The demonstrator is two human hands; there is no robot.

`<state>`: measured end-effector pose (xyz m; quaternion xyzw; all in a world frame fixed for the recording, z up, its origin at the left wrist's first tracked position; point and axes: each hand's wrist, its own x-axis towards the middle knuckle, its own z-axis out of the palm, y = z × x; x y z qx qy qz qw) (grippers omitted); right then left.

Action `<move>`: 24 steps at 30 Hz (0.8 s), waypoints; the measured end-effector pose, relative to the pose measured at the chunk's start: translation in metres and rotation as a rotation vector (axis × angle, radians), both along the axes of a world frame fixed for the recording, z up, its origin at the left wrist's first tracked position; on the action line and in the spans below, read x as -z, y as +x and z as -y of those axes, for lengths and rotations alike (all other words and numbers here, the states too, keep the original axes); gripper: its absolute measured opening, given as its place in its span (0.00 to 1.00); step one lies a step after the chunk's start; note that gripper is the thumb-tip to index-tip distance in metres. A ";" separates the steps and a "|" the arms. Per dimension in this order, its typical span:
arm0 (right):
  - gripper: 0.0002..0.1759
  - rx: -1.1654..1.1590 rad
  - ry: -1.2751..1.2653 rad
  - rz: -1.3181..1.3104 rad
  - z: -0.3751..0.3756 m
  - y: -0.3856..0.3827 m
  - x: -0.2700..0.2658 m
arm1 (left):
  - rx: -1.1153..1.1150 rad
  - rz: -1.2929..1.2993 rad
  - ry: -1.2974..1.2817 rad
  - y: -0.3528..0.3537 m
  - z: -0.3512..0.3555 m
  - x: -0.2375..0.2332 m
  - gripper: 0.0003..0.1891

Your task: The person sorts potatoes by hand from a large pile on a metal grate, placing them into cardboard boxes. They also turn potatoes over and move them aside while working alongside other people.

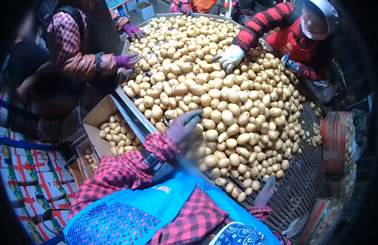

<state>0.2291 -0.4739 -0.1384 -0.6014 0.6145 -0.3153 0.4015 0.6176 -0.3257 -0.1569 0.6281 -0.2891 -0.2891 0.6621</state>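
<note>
The left arm, in a red plaid sleeve with a dark strap at the wrist, reaches up and to the right from the lower left, across a metal rail (134,116). The left hand (184,125), in a grey-purple glove, lies palm down on the near edge of the potatoes (233,106). Its fingers (195,116) are stretched out and slightly spread, not closed round anything; potatoes lie directly under and just ahead of the fingertips. The right hand (265,191) is low at the pile's near right corner, gloved, fingers pointing up toward the heap. It is blurred, so I cannot tell whether it grips anything; the closest potatoes are just beside it, on its left. The heap covers a slatted grid (307,175), which is bare on the right. Left of the rail stands an open box (100,116), partly filled with potatoes. Across the heap, a co-worker's white glove (231,57) rests on the potatoes, and another co-worker's purple glove (127,60) touches the far left edge.
</note>
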 end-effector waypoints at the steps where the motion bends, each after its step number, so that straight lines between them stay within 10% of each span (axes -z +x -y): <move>1: 0.27 -0.061 -0.027 0.075 0.002 0.019 -0.012 | -0.044 0.031 0.040 0.015 -0.003 0.001 0.16; 6: 0.26 -0.397 -0.165 0.133 0.023 0.132 -0.050 | -0.221 0.118 0.021 0.072 -0.004 0.005 0.20; 8: 0.25 -0.509 -0.305 0.025 0.022 0.182 -0.059 | -0.259 0.701 0.174 0.086 -0.001 -0.001 0.24; 13: 0.28 -0.814 -0.578 -0.074 0.029 0.269 -0.052 | -0.125 0.999 0.301 0.094 0.037 -0.004 0.30; 24: 0.28 -1.016 -0.805 -0.546 0.057 0.261 -0.024 | -0.117 1.366 0.566 0.177 0.162 -0.003 0.19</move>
